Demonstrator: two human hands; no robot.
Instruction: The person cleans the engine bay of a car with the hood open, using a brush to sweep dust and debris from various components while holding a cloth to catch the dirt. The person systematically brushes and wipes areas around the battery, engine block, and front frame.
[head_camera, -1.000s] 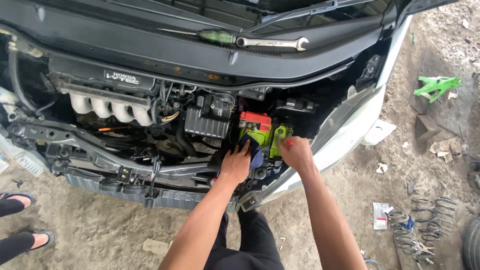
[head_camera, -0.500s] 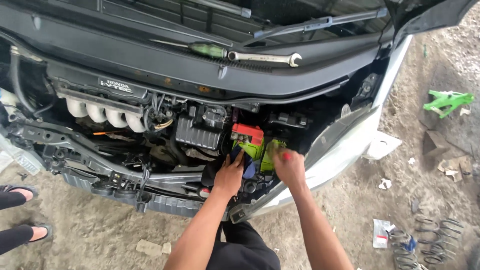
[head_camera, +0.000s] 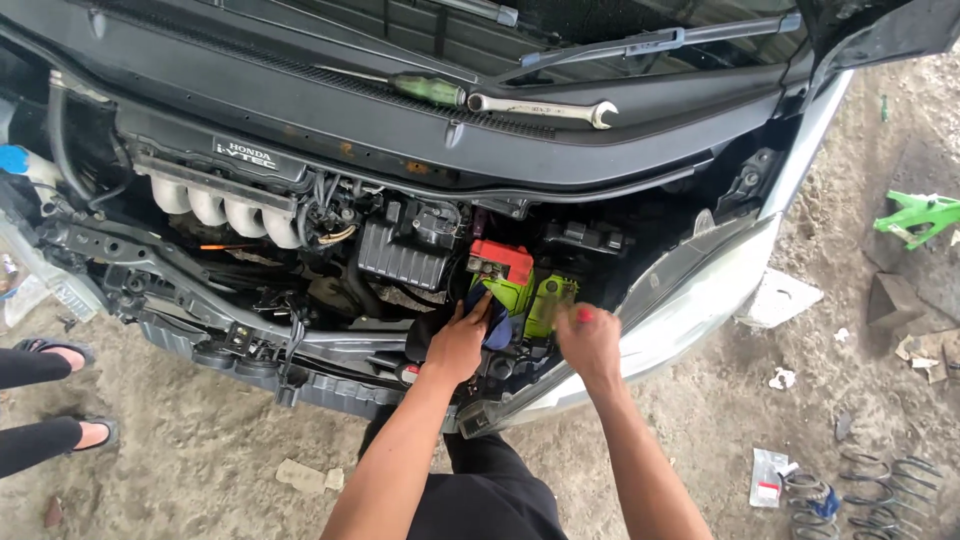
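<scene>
Engine bay (head_camera: 300, 250): open, dark, crowded with hoses and a ribbed pale manifold (head_camera: 225, 208).
Battery (head_camera: 520, 290): boxy, bright green plastic, red cap on top, low at the bay's front, right of centre.
Left hand (head_camera: 458, 345): curled, pressing a dark blue cloth (head_camera: 494, 318) against the battery's left side.
Right hand (head_camera: 588, 340): blurred, fist-like beside the battery; grip cannot be told.
Wrench (head_camera: 545, 107): slim steel, on the cowl beside a green-handled screwdriver (head_camera: 425, 90).

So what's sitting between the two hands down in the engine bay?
In the head view, the bright green battery with its red terminal cover lies between the left hand and the right hand; a dark blue cloth sits by the left one.
</scene>
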